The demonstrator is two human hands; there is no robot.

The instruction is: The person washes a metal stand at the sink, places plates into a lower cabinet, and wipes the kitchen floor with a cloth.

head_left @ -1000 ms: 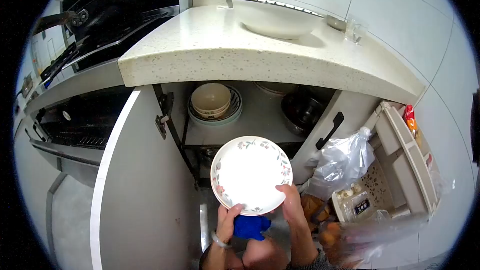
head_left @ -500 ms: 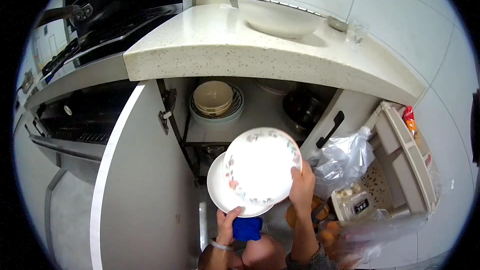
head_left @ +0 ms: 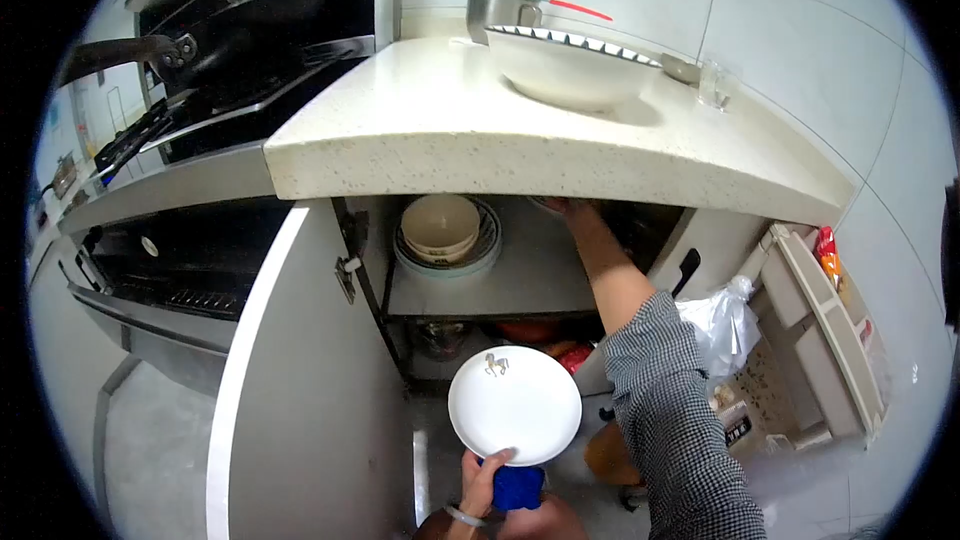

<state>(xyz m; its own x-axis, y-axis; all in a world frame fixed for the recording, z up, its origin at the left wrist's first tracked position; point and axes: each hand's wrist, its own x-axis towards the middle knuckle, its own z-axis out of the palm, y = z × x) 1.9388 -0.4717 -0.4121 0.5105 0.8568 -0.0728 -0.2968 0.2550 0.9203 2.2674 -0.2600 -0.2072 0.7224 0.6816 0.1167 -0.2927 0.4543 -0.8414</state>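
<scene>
My left hand [head_left: 482, 480] grips the near rim of a round white plate [head_left: 515, 410], thumb on top. A small horse picture is printed near the plate's far edge. My right hand [head_left: 570, 208] reaches deep into the cupboard, onto the upper shelf, its fingers partly hidden below the countertop edge. At those fingers shows a sliver of a plate's rim [head_left: 545, 203]; the rest of that plate is hidden. Left of my right arm, cream bowls [head_left: 440, 223] are stacked inside wider dishes [head_left: 483, 265] on the same shelf.
An opened cupboard door [head_left: 300, 390] stands at left. Above hangs the thick countertop edge [head_left: 540, 170], with a large bowl [head_left: 570, 70] and a metal pot [head_left: 500, 10] on top. Plastic bags [head_left: 722, 325] and a beige rack [head_left: 825, 330] are at right.
My right hand has carried the floral-edged plate away from above the white one and into the cupboard. The white plate stays in my left hand, its face now uncovered. The view has tilted up slightly.
</scene>
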